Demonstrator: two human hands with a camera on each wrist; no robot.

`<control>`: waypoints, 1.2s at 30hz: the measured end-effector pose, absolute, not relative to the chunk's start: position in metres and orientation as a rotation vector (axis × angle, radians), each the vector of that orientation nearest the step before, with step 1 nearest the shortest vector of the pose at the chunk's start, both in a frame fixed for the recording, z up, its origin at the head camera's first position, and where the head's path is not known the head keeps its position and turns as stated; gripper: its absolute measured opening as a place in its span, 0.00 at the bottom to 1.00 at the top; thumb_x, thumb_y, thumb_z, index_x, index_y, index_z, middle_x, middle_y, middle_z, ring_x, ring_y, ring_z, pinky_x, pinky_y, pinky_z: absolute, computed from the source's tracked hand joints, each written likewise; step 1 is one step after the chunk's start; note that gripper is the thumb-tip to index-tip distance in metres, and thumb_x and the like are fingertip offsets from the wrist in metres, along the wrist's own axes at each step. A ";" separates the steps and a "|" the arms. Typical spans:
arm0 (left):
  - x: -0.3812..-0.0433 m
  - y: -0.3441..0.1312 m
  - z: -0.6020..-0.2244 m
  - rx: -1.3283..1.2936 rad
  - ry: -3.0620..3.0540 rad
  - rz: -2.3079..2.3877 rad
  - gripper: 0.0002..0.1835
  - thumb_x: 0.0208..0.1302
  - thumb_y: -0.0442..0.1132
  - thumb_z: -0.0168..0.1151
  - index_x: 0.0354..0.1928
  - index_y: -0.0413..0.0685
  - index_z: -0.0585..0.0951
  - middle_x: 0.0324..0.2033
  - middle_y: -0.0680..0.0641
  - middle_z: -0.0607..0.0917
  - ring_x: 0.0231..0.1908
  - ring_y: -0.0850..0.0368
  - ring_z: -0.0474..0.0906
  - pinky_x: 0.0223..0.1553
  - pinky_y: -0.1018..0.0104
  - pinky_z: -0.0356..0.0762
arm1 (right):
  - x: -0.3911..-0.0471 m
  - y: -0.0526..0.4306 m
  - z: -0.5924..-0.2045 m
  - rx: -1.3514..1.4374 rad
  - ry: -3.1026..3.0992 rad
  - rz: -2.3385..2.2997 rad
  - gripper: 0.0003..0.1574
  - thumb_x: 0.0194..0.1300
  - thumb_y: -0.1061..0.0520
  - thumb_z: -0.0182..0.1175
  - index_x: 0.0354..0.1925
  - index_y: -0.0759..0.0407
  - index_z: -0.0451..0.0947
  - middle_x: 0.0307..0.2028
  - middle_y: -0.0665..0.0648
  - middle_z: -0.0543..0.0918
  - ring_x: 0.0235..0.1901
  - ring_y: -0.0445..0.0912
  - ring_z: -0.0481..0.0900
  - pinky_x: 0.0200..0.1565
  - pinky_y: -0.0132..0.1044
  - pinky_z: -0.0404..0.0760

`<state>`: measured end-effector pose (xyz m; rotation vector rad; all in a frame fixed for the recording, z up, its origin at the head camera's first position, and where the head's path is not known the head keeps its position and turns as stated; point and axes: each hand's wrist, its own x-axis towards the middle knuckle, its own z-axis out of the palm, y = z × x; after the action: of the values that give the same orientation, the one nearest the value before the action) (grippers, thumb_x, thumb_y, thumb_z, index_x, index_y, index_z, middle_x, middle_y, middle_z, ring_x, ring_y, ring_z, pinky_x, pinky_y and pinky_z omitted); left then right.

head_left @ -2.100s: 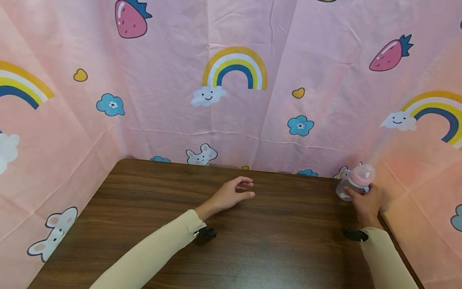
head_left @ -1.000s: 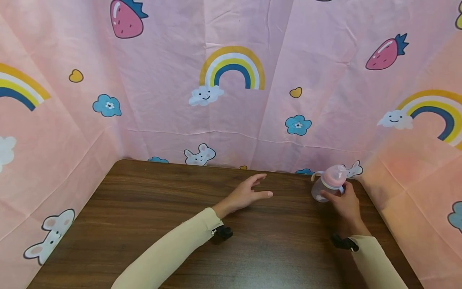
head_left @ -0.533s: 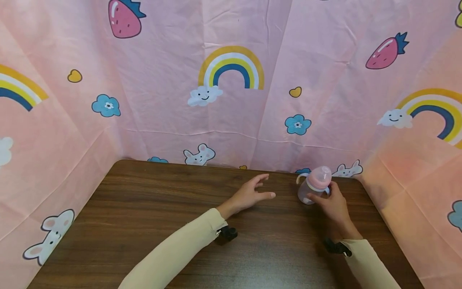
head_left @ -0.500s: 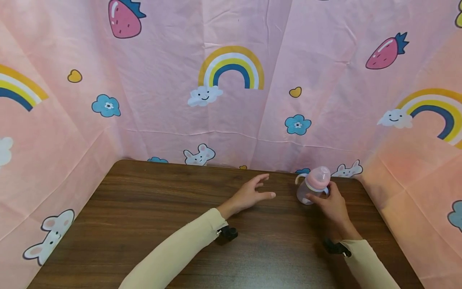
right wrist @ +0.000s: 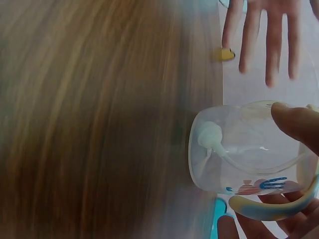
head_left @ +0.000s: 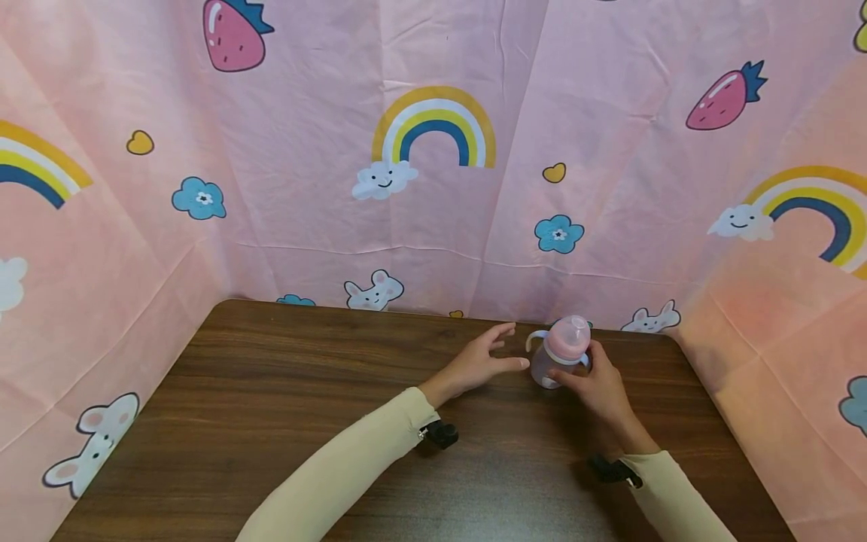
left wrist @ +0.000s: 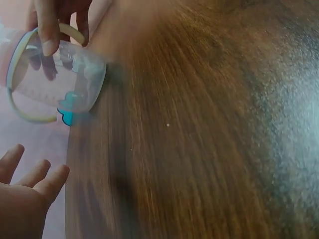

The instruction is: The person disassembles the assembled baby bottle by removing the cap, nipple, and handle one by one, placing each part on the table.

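A clear baby bottle (head_left: 569, 340) with a pink collar, a clear cap and two side handles is in my right hand (head_left: 603, 385). My right thumb presses the near side of its body, and the fingers wrap behind at the right handle. In the right wrist view a straw with a round weight (right wrist: 210, 134) shows inside. The bottle stands nearly upright, close over the table. My left hand (head_left: 477, 365) is just left of the bottle, fingers spread and thumb pointing toward the left handle (head_left: 533, 340). Nothing is in that hand; its fingers (left wrist: 52, 183) are apart from the bottle in the left wrist view.
A dark wood-grain table (head_left: 325, 361) spans the view below the hands. Pink printed cloth (head_left: 447, 218) hangs along its back and both sides, right behind the bottle. Black wrist cameras (head_left: 442, 434) sit at both sleeve cuffs.
My right hand has carried the bottle leftward from the table's right back corner toward the middle. The left hand has moved right, and the gap between it and the bottle has narrowed.
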<state>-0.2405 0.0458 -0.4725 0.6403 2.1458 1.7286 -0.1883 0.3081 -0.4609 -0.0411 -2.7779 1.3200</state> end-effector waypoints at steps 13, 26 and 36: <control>-0.242 0.044 -0.478 0.583 2.179 1.738 0.49 0.68 0.46 0.80 0.85 0.49 0.65 0.80 0.43 0.70 0.78 0.37 0.67 0.74 0.40 0.70 | -0.187 0.279 -0.464 0.053 -2.752 1.442 0.54 0.68 0.55 0.80 0.78 0.68 0.61 0.78 0.73 0.69 0.79 0.68 0.63 0.77 0.70 0.59; -0.240 0.025 -0.486 0.586 2.086 1.820 0.49 0.67 0.38 0.81 0.85 0.46 0.64 0.79 0.39 0.70 0.76 0.35 0.69 0.70 0.42 0.76 | -0.185 0.258 -0.467 0.154 -2.743 1.461 0.53 0.65 0.56 0.82 0.77 0.67 0.64 0.75 0.72 0.73 0.77 0.69 0.68 0.75 0.71 0.64; -0.233 0.007 -0.491 0.582 2.059 1.863 0.47 0.67 0.36 0.81 0.84 0.44 0.66 0.79 0.38 0.72 0.75 0.35 0.72 0.66 0.46 0.81 | -0.182 0.248 -0.467 0.198 -2.754 1.478 0.52 0.65 0.54 0.82 0.76 0.66 0.65 0.74 0.70 0.75 0.77 0.67 0.69 0.75 0.70 0.66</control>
<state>-0.2326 0.0074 -0.4911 0.5825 2.0593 1.8635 -0.1816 0.2478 -0.4672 0.1976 -2.7544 1.4781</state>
